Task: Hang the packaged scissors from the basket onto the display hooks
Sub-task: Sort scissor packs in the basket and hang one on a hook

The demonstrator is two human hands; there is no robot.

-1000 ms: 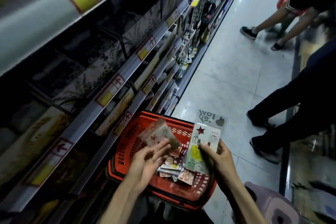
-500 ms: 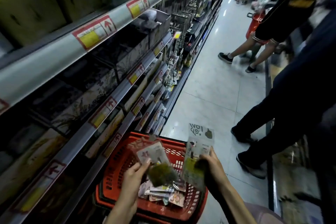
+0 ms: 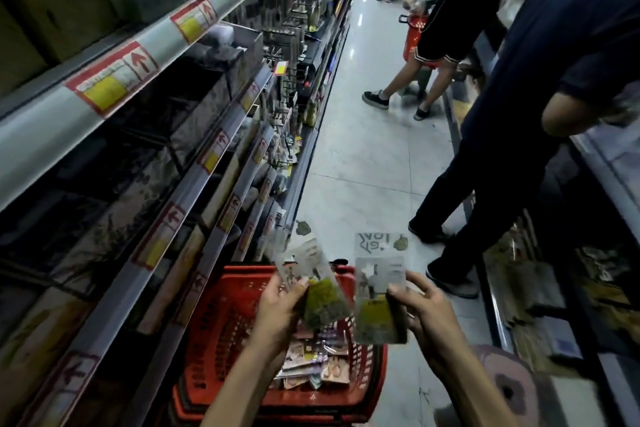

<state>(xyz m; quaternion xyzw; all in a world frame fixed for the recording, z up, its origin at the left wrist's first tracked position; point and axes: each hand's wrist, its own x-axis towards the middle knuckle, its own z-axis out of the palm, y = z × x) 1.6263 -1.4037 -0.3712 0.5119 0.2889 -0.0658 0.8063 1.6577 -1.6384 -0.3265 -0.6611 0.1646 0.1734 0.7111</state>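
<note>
Head view: over the red basket [image 3: 221, 319], the left hand [image 3: 277, 312] pinches one scissors packet [image 3: 313, 282]; the right hand [image 3: 427, 314], fingers curled, grips another packet [image 3: 379, 291].

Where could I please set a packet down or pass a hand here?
Free: the pale floor tiles between the basket and the bystander's dark shoes, and the basket's bare left half. Crowded: its right half under loose packets, the stocked shelves. The left hand and right hand each hold a packet.
</note>
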